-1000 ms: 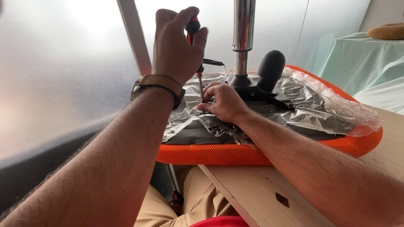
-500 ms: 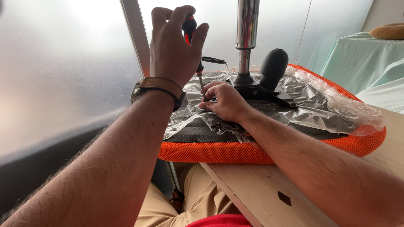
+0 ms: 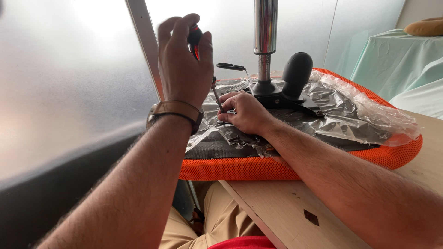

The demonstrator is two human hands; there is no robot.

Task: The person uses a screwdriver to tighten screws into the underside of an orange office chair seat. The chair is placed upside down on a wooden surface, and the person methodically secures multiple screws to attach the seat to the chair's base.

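Both hands worked at the upturned orange mesh chair seat (image 3: 295, 168), which lay on the pale wooden table (image 3: 286, 212) with clear plastic wrap (image 3: 350, 110) over its black underside and a chrome column (image 3: 265, 32) standing up from the black mechanism (image 3: 281, 97). The left hand (image 3: 182, 64) had its grip clamped on the red-and-black handle of a screwdriver (image 3: 196, 39), held upright with the shaft running down towards the seat's underside. The right hand (image 3: 244, 113) rested on the plastic just beside the mechanism, its fingers (image 3: 226, 103) closed together around the lower shaft near the tip.
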